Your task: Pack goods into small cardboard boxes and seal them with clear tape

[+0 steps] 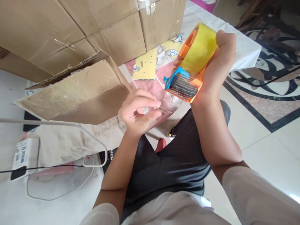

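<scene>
With right hand point(219, 59): grasping orange tape dispenser point(185, 86) with yellow roll point(199, 50), upper right of frame. With left hand point(134, 112), centre: curled, thumb near fingertips; cannot tell whether gripping anything. Beyond, at left: cardboard box point(93, 90). Behind, upper left: stacked cartons point(117, 34).

So the open box point(93, 93) is on the cloth point(91, 140), over on the left, stacked boxes point(123, 37) just behind it. Tape dispenser point(199, 50) is off to the right, with the floor point(255, 153) further right.
</scene>
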### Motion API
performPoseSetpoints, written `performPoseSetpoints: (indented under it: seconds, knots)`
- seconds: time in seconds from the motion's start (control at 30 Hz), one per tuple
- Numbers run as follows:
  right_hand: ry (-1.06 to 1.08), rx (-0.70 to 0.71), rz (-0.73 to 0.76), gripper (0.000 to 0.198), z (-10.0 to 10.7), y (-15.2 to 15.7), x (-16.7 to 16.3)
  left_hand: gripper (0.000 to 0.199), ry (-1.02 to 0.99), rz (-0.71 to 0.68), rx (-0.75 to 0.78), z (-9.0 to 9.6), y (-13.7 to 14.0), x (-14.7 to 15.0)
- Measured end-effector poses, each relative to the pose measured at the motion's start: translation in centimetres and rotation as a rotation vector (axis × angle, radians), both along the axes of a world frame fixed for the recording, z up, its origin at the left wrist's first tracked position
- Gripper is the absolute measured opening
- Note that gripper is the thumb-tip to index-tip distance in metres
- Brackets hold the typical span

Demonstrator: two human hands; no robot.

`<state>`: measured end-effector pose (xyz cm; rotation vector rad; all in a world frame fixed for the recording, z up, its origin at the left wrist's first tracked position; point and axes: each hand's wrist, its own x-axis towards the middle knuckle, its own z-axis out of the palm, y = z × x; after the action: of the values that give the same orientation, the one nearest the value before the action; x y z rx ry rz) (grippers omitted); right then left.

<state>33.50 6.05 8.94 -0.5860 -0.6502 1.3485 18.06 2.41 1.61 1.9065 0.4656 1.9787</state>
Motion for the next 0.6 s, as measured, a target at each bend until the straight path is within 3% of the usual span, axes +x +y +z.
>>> performPoseSetpoints:
  seconds: [0.1,0.2,0.33,0.43,0.6]
  knots:
    - [0.047,0.051,-0.022,0.035,1.3,0.0,-0.9,0.003,0.0,0.133,-0.061,0.0,-0.5,-0.4]
    - [0.036,0.125,-0.084,0.025,2.0,0.3,-2.6,0.008,-0.022,0.216,-0.076,0.5,-0.8,-0.9]
    - [0.012,0.188,-0.166,0.022,1.0,1.3,-5.0,0.016,0.056,0.288,-0.1,1.3,-1.0,-1.7]
    - [0.046,0.136,-0.101,0.025,0.2,1.4,-5.7,0.017,0.125,0.326,-0.172,1.4,-1.2,-2.0]
    - [0.0,-0.062,0.012,0.029,0.7,-0.1,-4.7,0.018,0.116,0.218,-0.346,0.5,-1.5,-1.6]
